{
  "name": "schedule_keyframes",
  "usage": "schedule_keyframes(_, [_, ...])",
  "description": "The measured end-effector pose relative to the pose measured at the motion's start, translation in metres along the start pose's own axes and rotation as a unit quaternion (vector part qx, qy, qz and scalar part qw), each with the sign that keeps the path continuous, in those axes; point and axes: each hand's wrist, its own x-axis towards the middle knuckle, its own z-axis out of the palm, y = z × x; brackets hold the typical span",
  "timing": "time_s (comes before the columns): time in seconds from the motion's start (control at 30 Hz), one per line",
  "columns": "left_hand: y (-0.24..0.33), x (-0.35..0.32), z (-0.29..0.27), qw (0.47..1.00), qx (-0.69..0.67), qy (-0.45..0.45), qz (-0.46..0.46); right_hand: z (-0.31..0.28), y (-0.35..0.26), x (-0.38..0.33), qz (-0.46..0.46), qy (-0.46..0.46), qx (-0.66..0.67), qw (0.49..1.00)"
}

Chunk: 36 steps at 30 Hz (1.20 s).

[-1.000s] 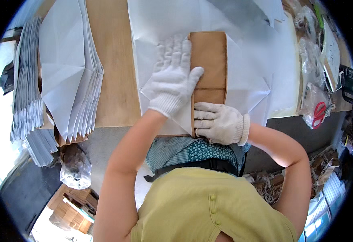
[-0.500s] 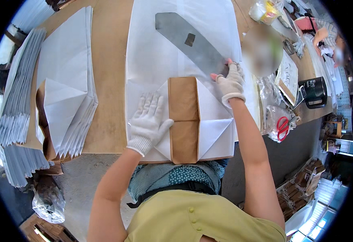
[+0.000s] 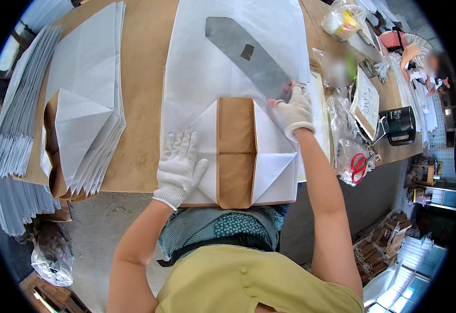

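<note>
Left gloved hand spread flat, palm down, on the lower left flap of a white paper bag lying on the brown worktable; nothing gripped, only pressing. Just right of that hand, the bag's folded bottom: a brown cardboard insert framed by white triangular folds. Right gloved hand up and to the right of the fold, fingers closed on the near end of a long flat grey blade that slants away up-left across the bag.

Paper likely light, thin, limp and easily creased or torn; best held down with a flat palm near the crease, not pinched. Cardboard insert stiffer. Blade probably rigid and smooth; best taken at its end, as here.

Left of the pressing hand, stacks of folded white bags. Right of the gripping hand, red-handled scissors.
</note>
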Motion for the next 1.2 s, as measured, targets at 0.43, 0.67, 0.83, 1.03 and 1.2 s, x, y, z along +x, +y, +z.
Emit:
schedule_keyframes(0.43, [-0.008,-0.033,-0.017,0.998,-0.052,0.021,-0.019,-0.084,0.098,-0.039,0.104,-0.052,0.495,0.861])
schedule_keyframes(0.67, [-0.036,-0.027,-0.031,0.977,-0.204,0.057,-0.015,-0.076,0.104,-0.098,0.117,-0.242,0.327,0.906])
schedule_keyframes(0.83, [-0.067,-0.001,-0.045,0.976,-0.204,-0.03,0.07,-0.045,0.091,-0.093,0.068,-0.248,0.257,0.931])
schedule_keyframes(1.03, [-0.09,0.011,-0.042,0.962,-0.203,-0.061,0.169,-0.029,0.092,-0.098,-0.047,-0.176,0.126,0.975])
schedule_keyframes(1.2, [-0.064,0.01,-0.051,0.969,-0.068,-0.053,0.232,-0.043,0.064,-0.083,-0.229,-0.171,-0.057,0.957])
